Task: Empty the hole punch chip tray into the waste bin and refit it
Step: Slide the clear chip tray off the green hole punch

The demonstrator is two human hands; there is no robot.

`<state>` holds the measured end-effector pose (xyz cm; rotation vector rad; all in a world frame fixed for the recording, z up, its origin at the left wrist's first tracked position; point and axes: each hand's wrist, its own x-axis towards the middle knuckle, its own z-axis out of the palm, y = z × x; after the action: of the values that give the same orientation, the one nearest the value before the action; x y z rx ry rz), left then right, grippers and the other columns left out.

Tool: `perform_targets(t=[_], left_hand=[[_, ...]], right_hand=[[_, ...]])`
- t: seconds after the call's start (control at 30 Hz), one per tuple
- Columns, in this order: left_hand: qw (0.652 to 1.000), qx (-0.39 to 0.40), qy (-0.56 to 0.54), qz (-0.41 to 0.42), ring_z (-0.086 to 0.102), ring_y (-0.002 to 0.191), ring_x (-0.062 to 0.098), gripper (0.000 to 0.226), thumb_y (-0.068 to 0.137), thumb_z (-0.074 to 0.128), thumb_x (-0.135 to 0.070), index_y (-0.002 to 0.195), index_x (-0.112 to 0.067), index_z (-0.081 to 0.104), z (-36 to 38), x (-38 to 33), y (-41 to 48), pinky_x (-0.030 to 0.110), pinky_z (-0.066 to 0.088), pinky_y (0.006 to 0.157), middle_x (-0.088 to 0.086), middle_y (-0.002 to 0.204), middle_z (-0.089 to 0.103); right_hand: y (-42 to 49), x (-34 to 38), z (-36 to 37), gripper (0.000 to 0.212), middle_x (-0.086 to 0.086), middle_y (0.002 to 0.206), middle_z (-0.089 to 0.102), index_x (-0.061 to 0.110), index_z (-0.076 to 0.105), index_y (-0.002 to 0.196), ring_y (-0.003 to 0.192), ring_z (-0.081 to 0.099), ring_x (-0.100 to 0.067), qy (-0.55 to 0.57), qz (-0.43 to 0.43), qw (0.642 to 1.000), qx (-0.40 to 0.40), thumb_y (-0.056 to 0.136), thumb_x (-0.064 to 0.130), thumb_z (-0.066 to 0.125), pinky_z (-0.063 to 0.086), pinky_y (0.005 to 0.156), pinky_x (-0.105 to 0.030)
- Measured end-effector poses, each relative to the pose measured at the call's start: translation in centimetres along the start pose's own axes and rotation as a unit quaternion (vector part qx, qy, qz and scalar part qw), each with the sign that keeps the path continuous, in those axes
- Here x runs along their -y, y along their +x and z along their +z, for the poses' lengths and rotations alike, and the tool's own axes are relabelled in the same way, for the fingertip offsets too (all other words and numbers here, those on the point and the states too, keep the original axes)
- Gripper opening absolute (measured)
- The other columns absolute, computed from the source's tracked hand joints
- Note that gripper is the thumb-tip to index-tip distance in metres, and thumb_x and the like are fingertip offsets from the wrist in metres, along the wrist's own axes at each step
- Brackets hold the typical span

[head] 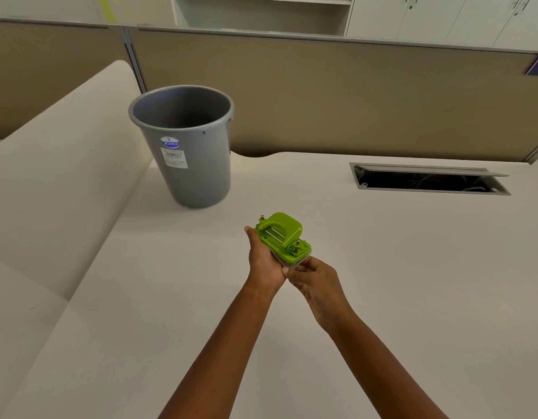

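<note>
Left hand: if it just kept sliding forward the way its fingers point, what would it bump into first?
Probably the grey waste bin: the left hand, cradling the green hole punch, points up-left toward its base. Depth is unclear, so it might pass just right.

A tall grey plastic waste bin (183, 146) stands upright on the cream desk (352, 282), its mouth open and unobstructed from above. Bare desk lies between it and both hands. Behind, a beige partition wall (352, 95) blocks the far side. An open rectangular cable hatch (428, 179) sits to the right.
</note>
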<state>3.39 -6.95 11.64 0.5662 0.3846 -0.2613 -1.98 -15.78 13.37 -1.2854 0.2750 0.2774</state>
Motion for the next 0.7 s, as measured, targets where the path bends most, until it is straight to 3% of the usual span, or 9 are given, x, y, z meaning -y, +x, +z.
perform_targets(t=[0.17,0.27,0.37,0.47,0.53,0.6,0.7], left_hand=[[1.000,0.014,0.000,-0.019,0.060,0.079,0.022,0.069,0.090,0.008,-0.063,0.096,-0.017,0.059,-0.4,-0.1,-0.3,0.030,0.058,0.055,0.009,0.092,0.062],[1.000,0.018,-0.003,-0.017,0.068,0.070,0.021,0.068,0.091,0.011,-0.062,0.090,-0.019,0.063,-0.7,-0.1,-0.4,0.033,0.054,0.063,0.008,0.085,0.070],[1.000,0.019,-0.018,-0.017,0.068,0.078,0.021,0.059,0.091,0.016,-0.061,0.084,-0.028,0.063,-1.2,-0.3,-0.4,0.033,0.051,0.069,0.010,0.089,0.070],[0.999,0.021,-0.011,-0.021,0.072,0.071,0.019,0.050,0.092,0.018,-0.060,0.089,-0.030,0.059,-1.7,-0.1,-0.3,0.033,0.046,0.074,0.005,0.075,0.077],[0.999,0.021,0.000,-0.031,0.073,0.065,0.018,0.049,0.092,0.019,-0.059,0.092,-0.030,0.059,-1.9,0.3,-0.2,0.033,0.047,0.074,0.001,0.074,0.077],[0.998,0.023,0.011,-0.053,0.071,0.075,0.022,0.050,0.092,0.019,-0.060,0.096,-0.030,0.060,-1.9,0.7,-0.2,0.036,0.049,0.075,0.003,0.089,0.072],[0.997,0.025,0.013,-0.074,0.065,0.082,0.021,0.052,0.091,0.018,-0.061,0.100,-0.031,0.060,-1.9,1.0,-0.2,0.035,0.048,0.077,0.004,0.101,0.064]], right_hand=[[0.1,0.8,-0.8,0.026,-0.002,0.080,0.069,0.010,0.066,0.090,0.070,0.068,-0.006,-0.051,0.020,0.997,0.061,0.076,-0.012,0.061,0.056,0.065,-0.013],[0.0,2.3,-1.9,0.030,-0.002,0.086,0.067,0.010,0.062,0.101,0.073,0.068,-0.004,-0.109,0.063,0.985,0.116,0.076,-0.007,0.065,0.055,0.066,-0.014],[0.3,3.4,-2.9,0.044,-0.003,0.092,0.062,0.013,0.052,0.118,0.085,0.062,-0.014,-0.206,0.022,0.977,0.041,0.077,0.013,0.070,0.050,0.070,-0.020],[0.8,4.3,-2.4,0.035,0.001,0.085,0.062,0.014,0.059,0.112,0.078,0.060,-0.013,-0.254,-0.066,0.964,-0.043,0.082,0.033,0.063,0.049,0.067,-0.022],[1.1,4.5,-1.6,0.031,-0.003,0.083,0.065,0.011,0.063,0.106,0.073,0.061,-0.014,-0.264,-0.065,0.962,-0.033,0.085,0.033,0.059,0.051,0.068,-0.025],[1.3,4.4,-0.9,0.027,-0.006,0.080,0.064,0.009,0.063,0.104,0.072,0.062,-0.017,-0.277,-0.049,0.959,-0.019,0.086,0.028,0.059,0.053,0.068,-0.028],[1.6,4.4,-0.5,0.023,-0.002,0.069,0.059,0.004,0.063,0.105,0.062,0.058,-0.011,-0.269,-0.034,0.963,-0.007,0.085,0.015,0.061,0.049,0.056,-0.018]])
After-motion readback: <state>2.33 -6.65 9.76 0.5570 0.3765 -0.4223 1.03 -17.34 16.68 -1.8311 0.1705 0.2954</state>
